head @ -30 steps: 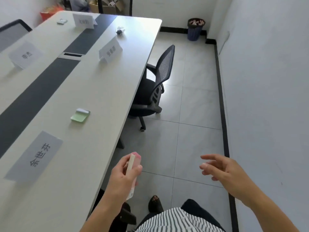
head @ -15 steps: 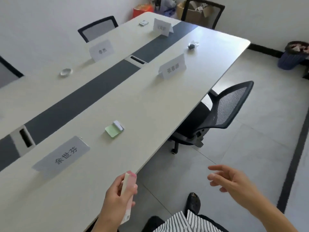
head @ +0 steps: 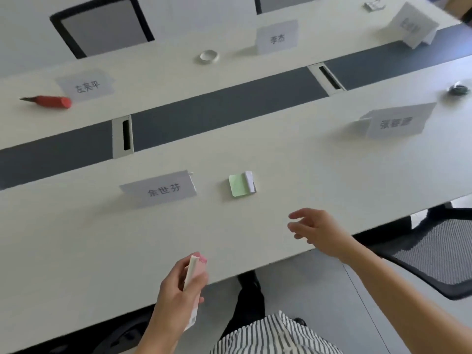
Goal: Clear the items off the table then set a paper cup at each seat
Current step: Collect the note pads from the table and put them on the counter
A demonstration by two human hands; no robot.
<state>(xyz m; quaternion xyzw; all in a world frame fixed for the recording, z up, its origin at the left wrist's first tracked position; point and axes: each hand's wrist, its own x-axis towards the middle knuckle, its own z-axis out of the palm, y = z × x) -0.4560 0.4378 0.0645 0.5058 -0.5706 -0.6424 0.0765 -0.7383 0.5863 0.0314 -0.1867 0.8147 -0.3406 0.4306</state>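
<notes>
My left hand (head: 176,290) grips a thin pink-and-white packet (head: 194,272) above the near edge of the long white table (head: 319,169). My right hand (head: 316,229) hovers with fingers apart over the table edge, a little below and right of a green sticky-note pad (head: 240,185). Farther away lie a red utility knife (head: 51,101) at the left, a clear tape ring (head: 209,56) at the far side, a small dark object (head: 458,89) at the right and a small clip-like item (head: 373,5) at the top. No paper cups are in view.
Several folded paper name cards stand on the table, one (head: 163,190) just left of the pad and one (head: 396,122) at the right. A black mesh chair (head: 439,254) sits at my right. Two chair backs (head: 102,24) show across the table. A dark strip with cable slots (head: 122,135) runs down the middle.
My view has swung left to face the table squarely. My right hand has come forward over the table edge towards the green pad. My left hand still holds the packet.
</notes>
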